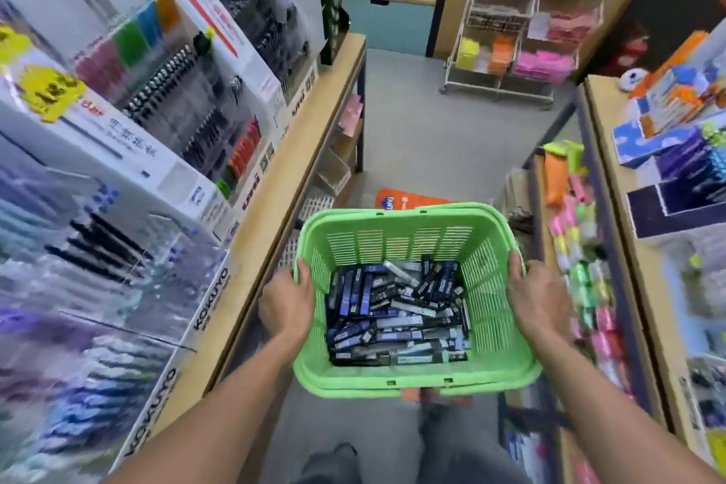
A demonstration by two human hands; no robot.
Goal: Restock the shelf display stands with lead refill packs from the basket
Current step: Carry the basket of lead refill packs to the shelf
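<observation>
Carrying a green basket (408, 244) down a shop aisle, the person has one hand on each side rim. The left hand (288, 301) grips the left rim with its thumb hooked over the top edge; its fingers run down the outside wall and are hidden. The right hand (536, 301) grips the right rim the same way, thumb over the top, fingers curled out of sight beneath.

In the bottom of the basket lies a loose heap of lead packs (396, 316), dark blue and black with some silver ones, lying crosswise over each other. None has been taken out yet, so restocking looks not to have begun.

To the left, a wooden shelf (314, 153) carries tilted pen stands (173, 98); motion blur keeps me from telling which stand takes the refills. Another shelf (613, 232) runs along the right.

The packs look small, slim, stiff and light, with smooth wrapping that could slip, so each is probably best pinched across its narrow sides near the middle. Leads inside are brittle, so dropping or bending a pack seems risky. The basket itself appears rigid yet light, but it wants a resting place before either hand is free.
</observation>
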